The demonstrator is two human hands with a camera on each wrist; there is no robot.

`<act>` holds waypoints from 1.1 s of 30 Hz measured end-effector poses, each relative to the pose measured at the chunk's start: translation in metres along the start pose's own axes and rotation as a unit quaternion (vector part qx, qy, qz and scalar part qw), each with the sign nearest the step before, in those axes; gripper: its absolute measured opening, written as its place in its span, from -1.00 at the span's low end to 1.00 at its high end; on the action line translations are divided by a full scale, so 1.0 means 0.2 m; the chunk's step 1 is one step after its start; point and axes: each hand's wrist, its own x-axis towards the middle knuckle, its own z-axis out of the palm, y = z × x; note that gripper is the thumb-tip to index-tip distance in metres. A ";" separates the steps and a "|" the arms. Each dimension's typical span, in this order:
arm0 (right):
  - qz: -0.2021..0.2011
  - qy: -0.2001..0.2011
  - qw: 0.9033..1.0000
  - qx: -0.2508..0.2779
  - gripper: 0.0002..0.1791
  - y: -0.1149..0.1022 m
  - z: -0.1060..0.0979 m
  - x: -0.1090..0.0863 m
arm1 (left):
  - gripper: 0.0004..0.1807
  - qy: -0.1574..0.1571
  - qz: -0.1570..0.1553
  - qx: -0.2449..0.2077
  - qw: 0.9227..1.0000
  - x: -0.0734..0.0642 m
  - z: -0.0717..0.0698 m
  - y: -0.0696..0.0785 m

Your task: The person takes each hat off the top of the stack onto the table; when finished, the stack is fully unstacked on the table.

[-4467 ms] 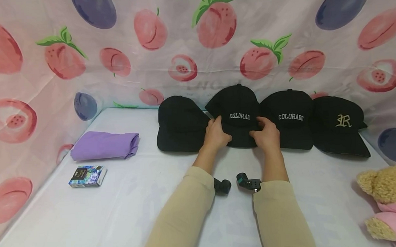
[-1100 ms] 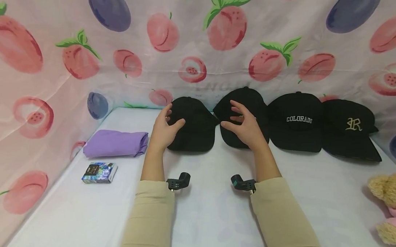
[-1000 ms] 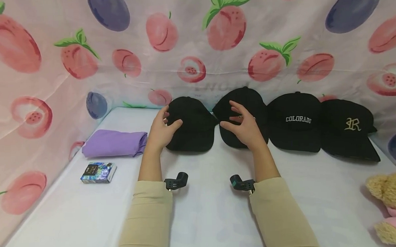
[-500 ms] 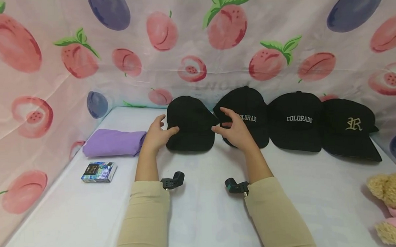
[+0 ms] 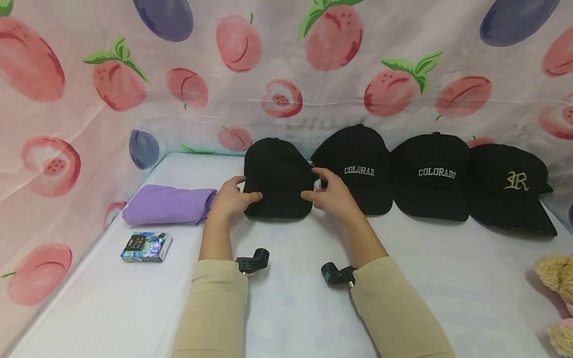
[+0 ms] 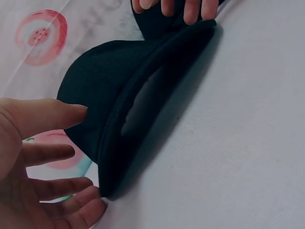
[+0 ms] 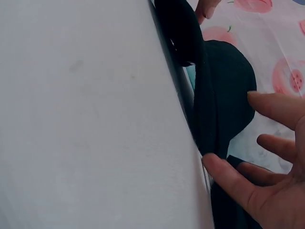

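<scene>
A plain black cap stands at the left end of a row, its brim toward me. My left hand is at its left side, the thumb in front of the brim and the other fingers spread along the edge. On the opposite side my right hand has its thumb and fingers spread apart, tips right at the brim. In the left wrist view the left fingertips meet the corner of the brim. The right wrist view shows one fingertip at the brim's edge. A black COLORADO cap stands just behind the right hand.
Farther right are another COLORADO cap and a black cap with a gold letter. Folded purple cloth and a small patterned box lie left. A teddy bear sits at right, and a peach-print curtain hangs behind.
Both hands were at the left COLORADO cap, then moved left to the plain cap. In the last second they lowered and the right hand shifted left, so both now flank the brim.
</scene>
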 end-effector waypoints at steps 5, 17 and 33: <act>0.015 0.012 1.000 0.000 -0.17 -0.01 0.01 0.00 | -0.16 0.005 0.002 0.003 1.000 0.01 0.02 -0.01; 0.056 0.009 0.998 0.028 -0.23 -0.03 0.04 0.00 | -0.19 0.042 -0.022 -0.021 0.999 0.01 0.05 0.01; 0.126 0.018 0.985 0.117 -0.19 -0.07 0.09 0.04 | -0.12 0.087 -0.080 -0.083 0.989 0.02 0.09 0.03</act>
